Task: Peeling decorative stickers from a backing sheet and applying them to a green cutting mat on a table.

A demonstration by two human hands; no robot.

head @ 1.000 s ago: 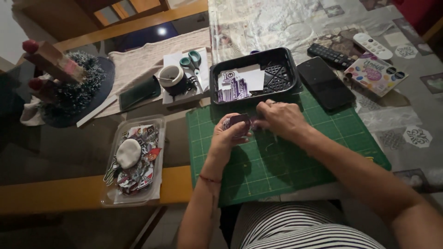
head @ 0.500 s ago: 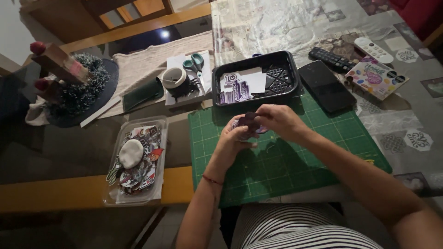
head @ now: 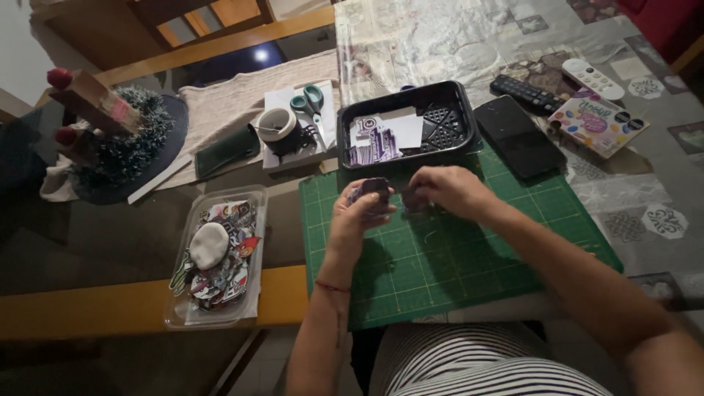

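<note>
Above the far edge of the green mat [head: 455, 257], the left hand [head: 359, 216] and right hand [head: 447, 192] meet over a small dark sticker [head: 375, 189]; the left grip is closed on it, pinching it between fingers and thumb, tilted up toward the camera; the right grip is closed too, its fingertips pinched at something small just beside the sticker, though what it holds is too dim to tell; the step in hand looks like peeling or separating the piece, with both hands clear of the surface; any next move would call for a steady left pinch while the right works a fine edge, since the piece is thin and the light poor; just beyond the hands sits a black tray [head: 462, 110] with printed sheets [head: 381, 136]; a phone [head: 517, 136] lies at its right; scissors [head: 312, 103] and a tape roll [head: 277, 125] lie left of the tray; a clear box [head: 257, 198] of cut stickers rests well to the left.
</note>
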